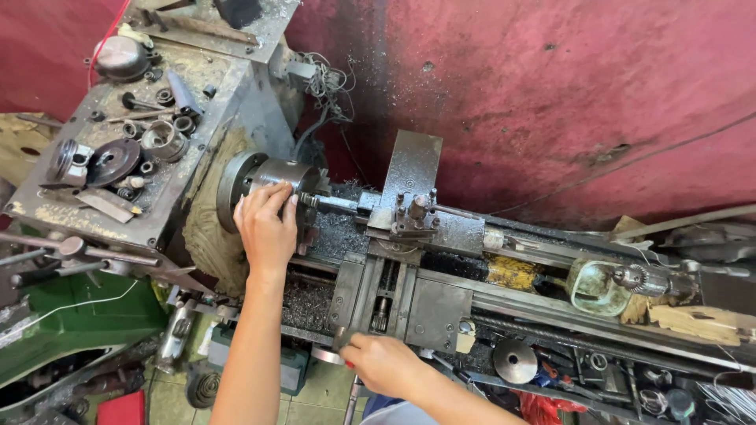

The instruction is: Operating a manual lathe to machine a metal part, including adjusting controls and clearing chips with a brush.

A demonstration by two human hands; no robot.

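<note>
At the bottom centre of the frame, the right hand is seen with its fingers curled together around the carriage handwheel, only a sliver of which shows at the lower edge of the lathe carriage. Just to the right, a small round disc lies among dark tools. Above the carriage, in the middle of the frame, the tool post is set on its slide, with metal chips scattered over the bed beside it. To the left of centre, the left hand is laid over the lathe chuck, its fingers spread slightly and pressed on the chuck's rim, while a short workpiece sticks out from the chuck toward the tool post. At the right, a drill chuck rests beside a pale glass jar. In the upper left, the headstock top is strewn with rings, sockets and a metal bowl. The red wall fills the background.
</note>
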